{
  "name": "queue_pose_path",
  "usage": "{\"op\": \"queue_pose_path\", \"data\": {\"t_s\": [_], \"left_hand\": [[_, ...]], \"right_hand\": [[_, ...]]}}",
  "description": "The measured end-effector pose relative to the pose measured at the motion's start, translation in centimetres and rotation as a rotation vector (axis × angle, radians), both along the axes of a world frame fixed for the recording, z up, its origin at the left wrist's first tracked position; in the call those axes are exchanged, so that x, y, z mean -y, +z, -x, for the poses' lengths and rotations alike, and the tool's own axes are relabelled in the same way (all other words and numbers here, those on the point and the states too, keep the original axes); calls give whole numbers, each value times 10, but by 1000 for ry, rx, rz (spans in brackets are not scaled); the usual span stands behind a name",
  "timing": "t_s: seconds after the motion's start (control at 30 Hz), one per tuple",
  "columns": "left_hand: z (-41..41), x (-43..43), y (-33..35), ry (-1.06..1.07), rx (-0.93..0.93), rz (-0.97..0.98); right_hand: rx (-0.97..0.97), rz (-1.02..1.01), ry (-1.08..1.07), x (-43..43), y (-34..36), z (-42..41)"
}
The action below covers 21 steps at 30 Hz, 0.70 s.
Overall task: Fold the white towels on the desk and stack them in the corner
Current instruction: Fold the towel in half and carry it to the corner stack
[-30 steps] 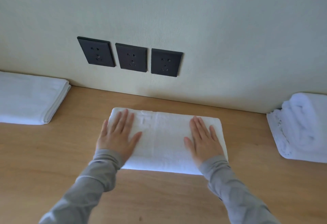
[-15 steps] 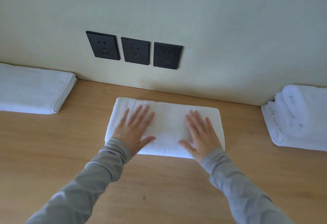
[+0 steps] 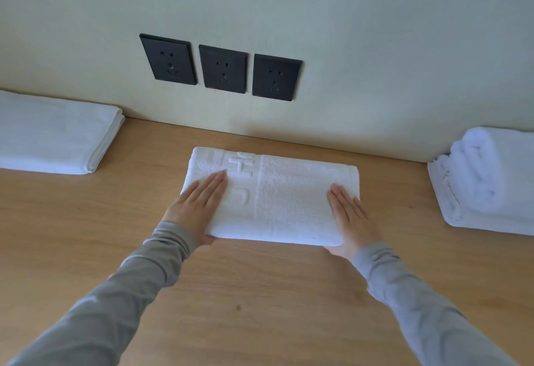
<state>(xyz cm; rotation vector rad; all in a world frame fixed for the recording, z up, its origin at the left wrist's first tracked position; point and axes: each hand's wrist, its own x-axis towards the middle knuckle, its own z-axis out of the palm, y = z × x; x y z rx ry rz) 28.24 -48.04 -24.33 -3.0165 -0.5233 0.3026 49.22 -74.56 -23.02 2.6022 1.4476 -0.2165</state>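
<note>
Two hands bracket a folded white towel (image 3: pixel 277 201) lying near the middle of the bench's (image 3: pixel 260 293) back edge, just short of the wall beneath three dark sockets (image 3: pixel 222 69). The left hand (image 3: pixel 196 209) lies along the towel's left end and the right hand (image 3: pixel 348 218) along its right end, fingers straight and held together, resting on the cloth with thumbs apparently tucked under the near edge; neither is closed around it. The placement suggests the person is squaring the bundle and readying to scoop it up whole so the folds hold. Toward the bench's left back corner lies a flat folded towel (image 3: pixel 55 137), the likely stack. At the right edge sits a looser, bulkier towel bundle (image 3: pixel 491 177), seemingly awaiting folding.
</note>
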Motion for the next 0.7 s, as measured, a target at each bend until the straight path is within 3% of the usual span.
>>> {"op": "queue_pose_path", "data": {"t_s": [0.27, 0.4, 0.57, 0.7], "left_hand": [[-1, 15, 21, -9, -40, 20], [-33, 51, 32, -110, 61, 22], [-59, 69, 18, 7, 147, 90], [-50, 60, 10, 27, 156, 86]], "right_hand": [[-22, 76, -50, 1, 10, 9], [-29, 0, 24, -23, 19, 36], [-60, -67, 37, -60, 13, 42], [-62, -110, 69, -29, 4, 17]]}}
